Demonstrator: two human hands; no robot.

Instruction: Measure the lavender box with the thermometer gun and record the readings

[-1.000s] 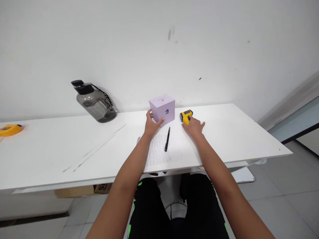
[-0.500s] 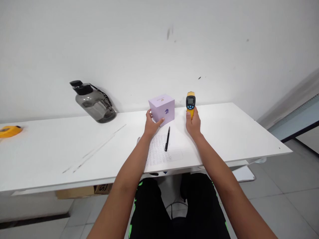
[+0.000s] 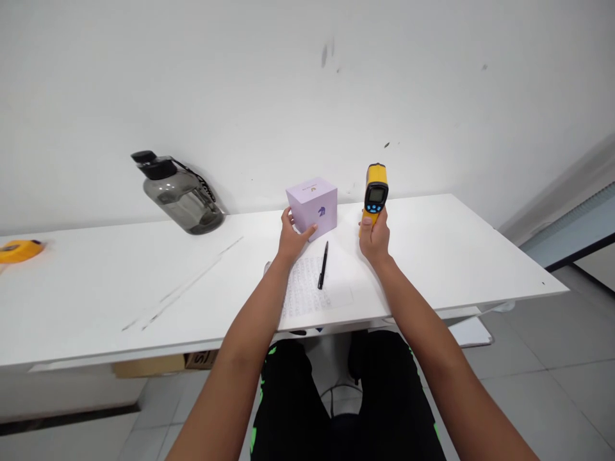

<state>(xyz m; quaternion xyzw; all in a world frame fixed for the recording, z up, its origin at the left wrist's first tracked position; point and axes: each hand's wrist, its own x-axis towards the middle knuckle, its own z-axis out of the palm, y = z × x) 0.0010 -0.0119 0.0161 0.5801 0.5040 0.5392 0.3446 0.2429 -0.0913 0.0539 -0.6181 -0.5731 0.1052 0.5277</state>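
Note:
A lilac cube-shaped box (image 3: 314, 208) with a dark purple emblem rests on the white table near the wall. My left hand (image 3: 292, 238) grips its left side, with the thumb against the front face and the fingers round the far edge. To the right, my right hand (image 3: 375, 238) is wrapped round the handle of a yellow and black infrared thermometer (image 3: 377, 192), its small screen and blue buttons facing me. Just in front of the box lies a black pen (image 3: 323, 266) on a sheet of handwritten paper (image 3: 305, 291), partly covered by my left forearm.
A grey see-through water bottle (image 3: 185, 198) with a black lid stands at the back left of the white table (image 3: 96, 288). At the far left edge lies a yellow tape-measure-like object (image 3: 20, 251). Behind everything rises a white wall (image 3: 264, 96). Under the table is a cardboard box (image 3: 148, 366).
My right hand has tilted the infrared thermometer and shifted it slightly right, so more of its yellow top shows. My left hand keeps its hold on the box.

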